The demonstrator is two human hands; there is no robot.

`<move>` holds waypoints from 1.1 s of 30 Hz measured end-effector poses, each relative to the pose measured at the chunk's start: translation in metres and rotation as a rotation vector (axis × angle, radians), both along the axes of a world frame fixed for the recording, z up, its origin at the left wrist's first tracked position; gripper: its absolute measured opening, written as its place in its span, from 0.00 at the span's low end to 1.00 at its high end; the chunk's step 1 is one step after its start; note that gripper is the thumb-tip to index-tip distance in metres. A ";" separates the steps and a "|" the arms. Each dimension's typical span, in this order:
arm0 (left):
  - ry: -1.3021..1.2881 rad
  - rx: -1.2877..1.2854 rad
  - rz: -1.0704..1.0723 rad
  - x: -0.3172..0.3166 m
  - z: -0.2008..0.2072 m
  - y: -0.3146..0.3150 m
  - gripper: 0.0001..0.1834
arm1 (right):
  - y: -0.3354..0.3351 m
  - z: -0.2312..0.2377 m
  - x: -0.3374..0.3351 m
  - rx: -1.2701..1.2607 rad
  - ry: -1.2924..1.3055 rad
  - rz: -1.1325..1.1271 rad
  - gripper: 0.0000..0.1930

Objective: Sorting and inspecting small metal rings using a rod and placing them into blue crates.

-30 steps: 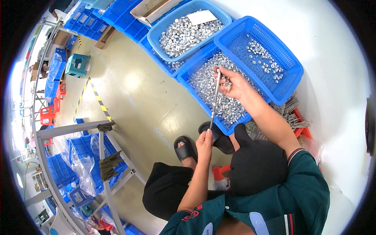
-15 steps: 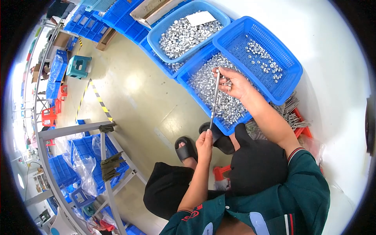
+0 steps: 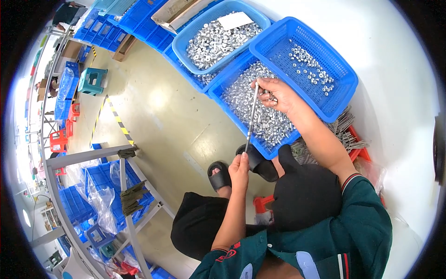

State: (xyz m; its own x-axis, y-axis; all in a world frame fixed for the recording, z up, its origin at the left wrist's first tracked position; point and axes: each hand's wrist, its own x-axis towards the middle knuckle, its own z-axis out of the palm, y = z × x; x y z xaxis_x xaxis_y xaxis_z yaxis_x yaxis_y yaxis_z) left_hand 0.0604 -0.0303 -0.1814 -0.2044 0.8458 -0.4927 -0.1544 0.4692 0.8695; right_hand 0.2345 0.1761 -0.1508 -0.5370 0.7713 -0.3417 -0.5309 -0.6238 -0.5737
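A thin metal rod [image 3: 252,116] slants between my two hands above the blue bin. Its lower end is pinched between the thumb and fingers of my left hand [image 3: 239,171]. At the upper end, the thumb and forefinger of my right hand [image 3: 278,95] close on the rod. Several small silvery metal pieces [image 3: 268,96] are tucked in the curled fingers of that same hand. Below it, the blue bin [image 3: 226,109] holds a heap of small silvery cylindrical parts [image 3: 245,90]. Whether a piece sits on the rod's tip is too small to tell.
A blue perforated basket [image 3: 341,102] with scattered small round parts overlaps the bin's right side. Behind stands a light-blue basket [image 3: 181,44] of metal parts with a white card [image 3: 234,20]. Metal rods [image 3: 346,135] lie at right in a red container. A grey frame [image 3: 88,155] stands left.
My left hand and the rod's lower end have shifted slightly left. Both hands keep their hold on the rod, and the whole view has moved a little.
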 end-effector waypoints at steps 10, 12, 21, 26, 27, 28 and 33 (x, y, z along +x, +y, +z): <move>-0.203 -0.096 0.028 0.000 0.007 0.005 0.19 | -0.007 0.004 -0.016 0.181 -0.196 -0.144 0.11; -0.324 -0.197 -0.009 -0.002 0.014 0.010 0.20 | -0.010 0.005 -0.017 0.211 -0.125 -0.108 0.11; -0.417 -0.216 0.061 0.000 0.025 0.022 0.20 | -0.025 0.012 -0.019 0.248 -0.441 0.403 0.11; -0.356 -0.216 0.080 0.001 0.022 0.021 0.20 | -0.018 -0.003 -0.009 0.081 -0.353 0.170 0.11; -0.357 -0.217 0.079 0.001 0.021 0.021 0.20 | -0.018 -0.003 -0.008 0.080 -0.354 0.169 0.11; -0.371 -0.201 0.072 0.001 0.020 0.021 0.20 | -0.017 -0.002 -0.008 0.027 -0.341 0.111 0.10; -0.302 -0.177 0.056 -0.002 0.017 0.018 0.20 | -0.012 -0.003 -0.005 0.010 -0.168 0.020 0.10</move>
State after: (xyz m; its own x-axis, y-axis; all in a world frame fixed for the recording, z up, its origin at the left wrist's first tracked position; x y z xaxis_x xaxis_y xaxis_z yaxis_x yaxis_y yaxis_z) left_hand 0.0588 -0.0122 -0.1644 -0.0705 0.7333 -0.6762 -0.4220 0.5923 0.6864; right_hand 0.2295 0.1637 -0.1535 -0.4882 0.7650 -0.4201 -0.4148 -0.6269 -0.6595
